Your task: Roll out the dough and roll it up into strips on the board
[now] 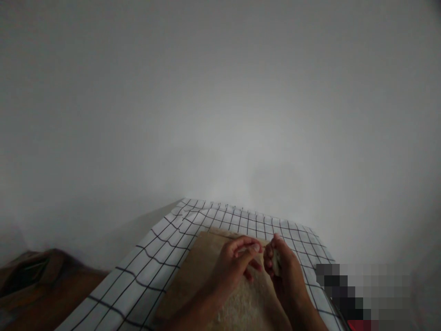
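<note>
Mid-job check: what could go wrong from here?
The pale lump in the right hand could drop if the grip loosens, since it is held above the surface. The checkered tablecloth looks rippled left of the brown board, so the board might shift if pushed.

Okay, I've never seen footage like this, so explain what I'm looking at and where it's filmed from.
There's no machine here, just a person's two bare hands. The single picture comes from a camera worn on their head, looking forward and down. Ahead is a pale wall. A white cloth with dark grid lines covers the surface, and a brown board lies on it. The right hand holds a small pale lump, partly hidden. The left hand is beside it, fingers curled; I can't tell whether it holds anything.
</note>
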Action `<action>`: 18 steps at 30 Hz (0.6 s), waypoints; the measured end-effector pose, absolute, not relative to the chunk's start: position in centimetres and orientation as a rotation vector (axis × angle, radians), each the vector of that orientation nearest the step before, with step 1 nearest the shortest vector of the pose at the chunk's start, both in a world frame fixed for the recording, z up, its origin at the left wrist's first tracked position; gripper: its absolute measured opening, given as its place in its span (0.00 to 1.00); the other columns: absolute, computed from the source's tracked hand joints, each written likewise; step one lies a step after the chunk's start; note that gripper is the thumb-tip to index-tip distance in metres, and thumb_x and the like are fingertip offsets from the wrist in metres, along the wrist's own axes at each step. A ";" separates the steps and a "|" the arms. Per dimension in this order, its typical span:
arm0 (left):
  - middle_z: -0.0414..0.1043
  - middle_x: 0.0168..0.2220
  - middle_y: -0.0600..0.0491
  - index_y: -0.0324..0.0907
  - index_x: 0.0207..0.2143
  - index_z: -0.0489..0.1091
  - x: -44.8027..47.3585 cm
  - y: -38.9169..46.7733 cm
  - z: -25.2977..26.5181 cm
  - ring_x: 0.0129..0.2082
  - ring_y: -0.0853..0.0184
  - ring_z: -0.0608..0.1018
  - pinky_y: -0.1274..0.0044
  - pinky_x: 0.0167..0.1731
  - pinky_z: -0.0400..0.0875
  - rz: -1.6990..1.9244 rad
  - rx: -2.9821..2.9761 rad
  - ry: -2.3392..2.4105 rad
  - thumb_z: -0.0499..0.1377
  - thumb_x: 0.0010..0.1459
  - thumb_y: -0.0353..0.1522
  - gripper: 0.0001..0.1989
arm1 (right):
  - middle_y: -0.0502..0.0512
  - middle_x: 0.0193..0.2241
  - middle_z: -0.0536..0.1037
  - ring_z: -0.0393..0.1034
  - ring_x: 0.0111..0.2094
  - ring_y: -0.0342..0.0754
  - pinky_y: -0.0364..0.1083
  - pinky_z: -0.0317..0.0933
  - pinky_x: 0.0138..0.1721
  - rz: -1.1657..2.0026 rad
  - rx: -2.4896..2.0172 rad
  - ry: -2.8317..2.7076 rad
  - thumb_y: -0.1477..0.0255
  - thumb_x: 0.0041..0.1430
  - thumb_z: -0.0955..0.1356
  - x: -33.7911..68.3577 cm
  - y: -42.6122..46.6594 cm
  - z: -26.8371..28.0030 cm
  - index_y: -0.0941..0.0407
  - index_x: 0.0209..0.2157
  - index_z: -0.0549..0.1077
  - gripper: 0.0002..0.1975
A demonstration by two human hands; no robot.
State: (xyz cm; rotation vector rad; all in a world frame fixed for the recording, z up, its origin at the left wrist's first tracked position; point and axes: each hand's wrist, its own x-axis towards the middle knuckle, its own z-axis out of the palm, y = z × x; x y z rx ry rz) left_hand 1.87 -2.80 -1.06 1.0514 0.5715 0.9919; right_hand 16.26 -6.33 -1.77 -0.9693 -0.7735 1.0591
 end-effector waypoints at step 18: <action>0.62 0.72 0.49 0.47 0.40 0.81 0.3 -3.5 -0.7 0.74 0.49 0.59 0.54 0.73 0.50 1.203 2.038 0.524 0.68 0.60 0.36 0.06 | 0.65 0.38 0.84 0.80 0.46 0.63 0.57 0.73 0.41 1.371 -0.866 -0.890 0.36 0.66 0.57 13.3 -7.7 -2.6 0.54 0.47 0.84 0.40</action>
